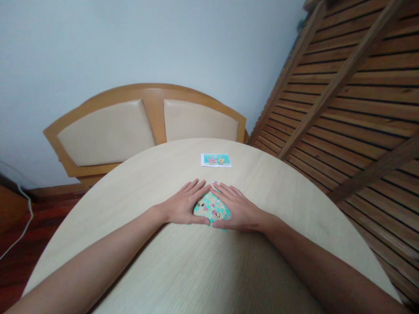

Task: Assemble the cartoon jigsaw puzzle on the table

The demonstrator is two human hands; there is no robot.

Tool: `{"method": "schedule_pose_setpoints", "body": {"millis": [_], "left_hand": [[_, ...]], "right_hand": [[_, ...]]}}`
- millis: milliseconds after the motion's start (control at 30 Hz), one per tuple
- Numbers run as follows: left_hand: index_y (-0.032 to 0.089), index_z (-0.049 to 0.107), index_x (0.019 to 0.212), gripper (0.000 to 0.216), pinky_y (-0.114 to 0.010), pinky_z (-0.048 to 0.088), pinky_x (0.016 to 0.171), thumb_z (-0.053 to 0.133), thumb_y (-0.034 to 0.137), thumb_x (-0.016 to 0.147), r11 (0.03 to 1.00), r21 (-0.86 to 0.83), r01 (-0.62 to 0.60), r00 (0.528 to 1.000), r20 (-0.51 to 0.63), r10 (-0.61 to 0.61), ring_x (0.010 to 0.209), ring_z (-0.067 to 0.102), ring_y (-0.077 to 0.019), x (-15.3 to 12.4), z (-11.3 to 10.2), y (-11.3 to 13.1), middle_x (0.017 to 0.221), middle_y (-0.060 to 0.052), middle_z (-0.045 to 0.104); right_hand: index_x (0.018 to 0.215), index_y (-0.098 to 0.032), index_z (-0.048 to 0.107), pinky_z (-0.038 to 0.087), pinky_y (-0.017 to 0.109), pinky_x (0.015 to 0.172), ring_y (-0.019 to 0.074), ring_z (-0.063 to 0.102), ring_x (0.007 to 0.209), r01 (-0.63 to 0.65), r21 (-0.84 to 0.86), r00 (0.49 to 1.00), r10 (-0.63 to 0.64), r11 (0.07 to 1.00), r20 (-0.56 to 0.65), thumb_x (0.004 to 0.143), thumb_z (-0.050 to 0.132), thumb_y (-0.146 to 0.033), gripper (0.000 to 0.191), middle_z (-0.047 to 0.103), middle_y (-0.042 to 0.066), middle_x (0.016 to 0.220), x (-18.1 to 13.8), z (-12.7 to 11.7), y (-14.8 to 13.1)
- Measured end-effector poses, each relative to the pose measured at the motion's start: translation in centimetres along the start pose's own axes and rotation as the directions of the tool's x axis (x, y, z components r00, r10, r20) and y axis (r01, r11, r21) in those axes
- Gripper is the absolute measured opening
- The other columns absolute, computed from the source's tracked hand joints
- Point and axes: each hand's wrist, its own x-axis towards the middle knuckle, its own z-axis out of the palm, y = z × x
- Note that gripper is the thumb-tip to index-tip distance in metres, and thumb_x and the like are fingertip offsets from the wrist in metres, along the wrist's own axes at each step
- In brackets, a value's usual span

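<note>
A small pile of turquoise jigsaw pieces (pixel 211 207) with pink and yellow print lies on the round pale wooden table (pixel 157 183). My left hand (pixel 186 205) lies flat on the table at the pile's left side, fingers stretched out and together. My right hand (pixel 238 209) lies flat at the pile's right side in the same way. The fingertips and thumbs of both hands nearly meet, so the hands ring the pile. Parts of the pile are hidden under my palms.
A printed picture card (pixel 216 160) in turquoise lies farther back on the table. Behind the table stands a wooden headboard with beige padded panels (pixel 147 126) against a pale wall. A slatted wooden frame (pixel 353 96) leans at the right. A white cable (pixel 22 209) hangs at the left.
</note>
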Motion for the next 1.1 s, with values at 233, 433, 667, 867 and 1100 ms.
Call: {"method": "schedule_pose_setpoints", "body": {"millis": [233,433,667,867,1100], "left_hand": [[0.014,0.040,0.148,0.071,-0.051,0.029,0.121,0.046,0.062,0.096,0.988,-0.001,0.154,0.972,-0.179,-0.151,0.148,0.030,-0.0329,0.8,0.9,0.0,0.157,-0.018,0.037],[0.012,0.046,0.146,0.065,-0.051,0.029,0.121,0.036,0.058,0.100,0.977,-0.008,0.213,0.955,-0.209,-0.209,0.147,0.033,-0.0325,1.0,0.8,-0.2,0.155,-0.017,0.042],[0.024,0.033,0.156,0.080,-0.059,0.020,0.121,0.036,0.075,0.093,0.982,0.077,0.170,0.985,-0.042,-0.167,0.152,0.015,-0.0390,0.5,-0.2,0.7,0.164,-0.011,0.022],[0.029,0.028,0.157,0.083,-0.063,0.019,0.119,0.041,0.076,0.091,0.989,0.087,0.124,0.992,-0.025,-0.122,0.152,0.010,-0.0418,0.4,-0.1,0.6,0.165,-0.012,0.018],[0.023,0.022,0.159,0.108,-0.060,0.020,0.120,0.068,0.074,0.075,0.986,-0.028,-0.163,0.987,-0.009,0.163,0.152,0.011,-0.0419,-0.3,-0.8,-0.8,0.165,-0.016,0.019]], "right_hand": [[0.155,-0.021,0.036,0.022,0.051,0.122,0.0297,0.026,0.151,-0.160,0.006,0.981,0.159,0.987,-0.111,0.092,0.050,-0.064,0.077,0.030,0.011,0.162,0.5,0.5,-0.4],[0.153,-0.016,0.040,0.022,0.051,0.123,0.0278,0.026,0.151,-0.326,-0.011,0.936,0.321,0.945,-0.142,0.100,0.040,-0.051,0.064,0.032,0.010,0.161,0.8,0.6,0.1],[0.157,-0.015,0.031,0.018,0.055,0.123,0.0313,0.019,0.153,-0.318,-0.077,0.944,0.308,0.945,-0.115,0.100,0.035,-0.051,0.067,0.022,0.012,0.164,0.9,0.5,0.4],[0.158,-0.024,0.029,0.015,0.059,0.122,0.0325,0.016,0.153,-0.150,-0.091,0.988,0.145,0.985,-0.058,0.099,0.037,-0.052,0.065,0.019,0.008,0.166,1.2,0.0,0.8],[0.159,-0.019,0.027,0.021,0.053,0.122,0.0326,0.019,0.152,-0.125,-0.025,0.985,0.121,0.992,-0.126,0.095,0.038,-0.068,0.081,0.024,0.011,0.165,1.5,0.5,1.5]]}}
